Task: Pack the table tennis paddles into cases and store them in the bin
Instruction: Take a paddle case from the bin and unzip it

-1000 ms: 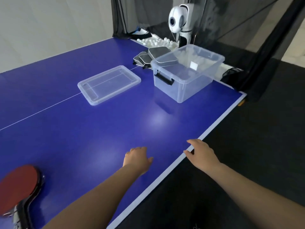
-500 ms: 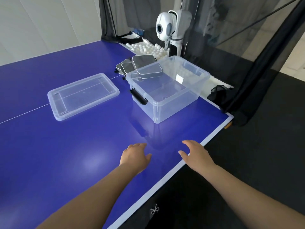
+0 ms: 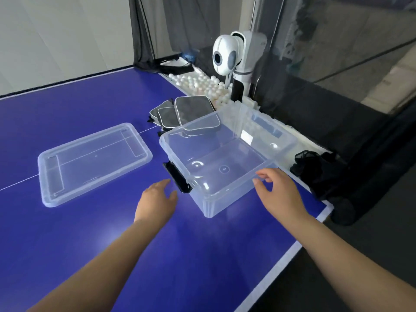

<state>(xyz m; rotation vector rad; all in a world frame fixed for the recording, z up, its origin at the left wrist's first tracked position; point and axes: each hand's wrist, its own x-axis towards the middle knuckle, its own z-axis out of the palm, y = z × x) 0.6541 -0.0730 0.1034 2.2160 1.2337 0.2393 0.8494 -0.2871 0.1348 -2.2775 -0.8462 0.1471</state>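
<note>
A clear plastic bin [image 3: 225, 199] stands empty on the blue table [image 3: 90, 244], with a black latch handle [image 3: 177, 180] on its left end. My left hand [image 3: 157, 201] reaches toward that handle with relaxed fingers and holds nothing. My right hand [image 3: 279, 194] is at the bin's near right rim, fingers spread and loosely bent, holding nothing. Behind the bin lie three grey paddle cases [image 3: 180, 109], stacked and overlapping. No paddle is in view.
The bin's clear lid [image 3: 94, 163] lies flat on the table to the left. A white ball-feeding machine [image 3: 234, 57] and a tray of white balls [image 3: 198, 82] stand past the table's far right edge. Black netting [image 3: 315, 167] hangs by the right corner.
The view has closed in on the bin. Both hands have left the table's near edge and reached forward to the bin. The red paddle at lower left has dropped out of view.
</note>
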